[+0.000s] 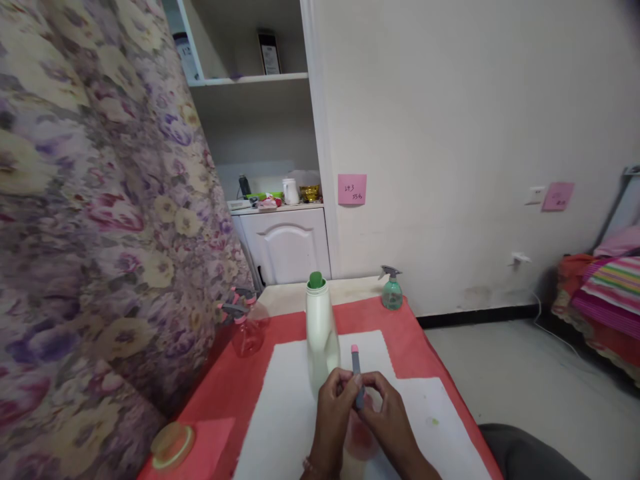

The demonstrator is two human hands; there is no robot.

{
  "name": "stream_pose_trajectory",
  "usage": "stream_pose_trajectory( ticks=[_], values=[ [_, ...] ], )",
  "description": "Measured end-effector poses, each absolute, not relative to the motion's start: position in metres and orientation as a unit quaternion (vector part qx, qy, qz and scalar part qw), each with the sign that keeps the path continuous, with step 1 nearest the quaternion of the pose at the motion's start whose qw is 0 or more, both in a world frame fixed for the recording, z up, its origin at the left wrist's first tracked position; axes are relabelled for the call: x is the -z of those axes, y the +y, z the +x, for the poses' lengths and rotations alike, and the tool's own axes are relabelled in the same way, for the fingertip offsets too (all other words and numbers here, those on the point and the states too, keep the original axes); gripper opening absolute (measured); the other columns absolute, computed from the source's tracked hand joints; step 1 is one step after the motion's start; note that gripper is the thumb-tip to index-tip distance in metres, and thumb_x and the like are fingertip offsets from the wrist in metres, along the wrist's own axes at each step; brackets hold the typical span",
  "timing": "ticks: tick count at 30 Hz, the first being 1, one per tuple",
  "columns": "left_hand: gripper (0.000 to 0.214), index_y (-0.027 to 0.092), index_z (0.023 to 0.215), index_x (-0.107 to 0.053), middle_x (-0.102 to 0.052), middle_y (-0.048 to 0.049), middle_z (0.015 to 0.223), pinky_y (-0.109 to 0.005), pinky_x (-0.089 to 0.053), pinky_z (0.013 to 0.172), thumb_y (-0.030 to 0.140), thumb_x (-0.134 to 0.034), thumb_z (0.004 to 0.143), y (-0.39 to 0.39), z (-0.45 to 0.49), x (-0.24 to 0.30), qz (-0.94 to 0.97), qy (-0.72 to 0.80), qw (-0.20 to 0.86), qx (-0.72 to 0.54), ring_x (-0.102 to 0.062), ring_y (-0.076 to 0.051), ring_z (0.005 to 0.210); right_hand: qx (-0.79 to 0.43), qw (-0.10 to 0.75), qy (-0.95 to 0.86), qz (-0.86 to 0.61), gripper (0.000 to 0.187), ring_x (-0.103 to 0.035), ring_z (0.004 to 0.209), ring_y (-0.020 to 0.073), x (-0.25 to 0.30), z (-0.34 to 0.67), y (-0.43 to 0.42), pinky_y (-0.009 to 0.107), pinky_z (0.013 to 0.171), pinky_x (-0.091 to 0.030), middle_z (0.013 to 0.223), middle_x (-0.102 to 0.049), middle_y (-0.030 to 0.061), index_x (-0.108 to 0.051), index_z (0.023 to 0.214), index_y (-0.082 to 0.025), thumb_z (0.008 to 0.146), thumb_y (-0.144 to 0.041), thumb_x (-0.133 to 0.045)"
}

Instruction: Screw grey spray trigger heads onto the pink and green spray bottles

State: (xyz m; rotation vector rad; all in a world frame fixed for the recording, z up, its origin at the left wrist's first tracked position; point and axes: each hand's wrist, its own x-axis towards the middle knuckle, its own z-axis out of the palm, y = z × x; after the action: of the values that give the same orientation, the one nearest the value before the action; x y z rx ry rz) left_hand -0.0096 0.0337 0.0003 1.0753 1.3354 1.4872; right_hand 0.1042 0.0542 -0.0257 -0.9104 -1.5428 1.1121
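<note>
My left hand [333, 407] and my right hand [390, 417] meet low in the middle of the view, fingers closed round the grey trigger head of a spray bottle. This spray head [356, 363] has a pink nozzle tip and points away from me. Below it shows the translucent pinkish body [363, 437] of the bottle, partly hidden by my hands. Just beyond my left hand stands a tall pale green jug [320, 327] with a handle and a green piece [315, 280] in its open mouth. My fingers hide part of the jug's lower side.
White sheets [280, 393] lie on a red-covered table [420, 347]. Pink spray bottles [247, 337] stand at left, a green spray bottle [392, 293] at the far right corner. A round yellowish lid [173, 445] lies near left. A floral curtain [110, 233] borders the left side.
</note>
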Motion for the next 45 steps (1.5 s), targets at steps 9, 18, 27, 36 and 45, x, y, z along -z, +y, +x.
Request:
stream_pose_trajectory(
  ticks=[9,18,27,36,45],
  values=[
    [0.032,0.017,0.069,-0.057,-0.058,0.0035,0.061,-0.025,-0.040,0.059,0.046,-0.069,0.074,0.032,-0.007,-0.003,0.424,0.526,0.429,-0.600,-0.053,-0.014,0.059,-0.477,0.507,-0.653,-0.298,0.030,-0.065,0.095,0.0252,0.031,0.104,0.060,0.033,0.085,-0.050,0.096,-0.068,0.0067,-0.065,0.095,-0.021,0.086,-0.049,-0.058],
    [0.033,0.018,0.068,-0.056,-0.057,0.0035,0.060,-0.025,-0.041,0.060,0.047,-0.071,0.070,0.033,-0.007,0.001,0.424,0.536,0.411,-0.604,-0.052,-0.014,0.060,-0.486,0.506,-0.647,-0.299,0.026,-0.064,0.099,0.0247,0.032,0.102,0.060,0.034,0.088,-0.050,0.101,-0.066,0.0077,-0.063,0.098,-0.020,0.086,-0.042,-0.058],
    [0.031,0.018,0.068,-0.056,-0.055,0.0042,0.060,-0.025,-0.039,0.058,0.045,-0.071,0.071,0.033,-0.008,0.004,0.428,0.542,0.402,-0.602,-0.050,-0.014,0.061,-0.459,0.520,-0.627,-0.355,0.015,-0.065,0.091,0.0233,0.034,0.100,0.060,0.033,0.083,-0.051,0.092,-0.066,0.0037,-0.061,0.091,-0.022,0.083,-0.034,-0.063],
    [0.033,0.018,0.069,-0.055,-0.054,0.0042,0.061,-0.025,-0.040,0.059,0.047,-0.070,0.071,0.033,-0.007,0.004,0.427,0.543,0.405,-0.599,-0.051,-0.014,0.061,-0.425,0.530,-0.638,-0.363,0.010,-0.064,0.095,0.0253,0.038,0.100,0.064,0.034,0.086,-0.050,0.095,-0.066,0.0067,-0.064,0.081,-0.020,0.079,-0.030,-0.064],
    [0.034,0.019,0.067,-0.056,-0.055,0.0039,0.059,-0.025,-0.040,0.058,0.049,-0.070,0.071,0.032,-0.008,0.003,0.438,0.538,0.401,-0.599,-0.052,-0.014,0.059,-0.468,0.512,-0.649,-0.313,0.019,-0.065,0.097,0.0252,0.033,0.103,0.062,0.035,0.087,-0.051,0.097,-0.069,0.0068,-0.067,0.091,-0.021,0.083,-0.037,-0.061]
  ],
)
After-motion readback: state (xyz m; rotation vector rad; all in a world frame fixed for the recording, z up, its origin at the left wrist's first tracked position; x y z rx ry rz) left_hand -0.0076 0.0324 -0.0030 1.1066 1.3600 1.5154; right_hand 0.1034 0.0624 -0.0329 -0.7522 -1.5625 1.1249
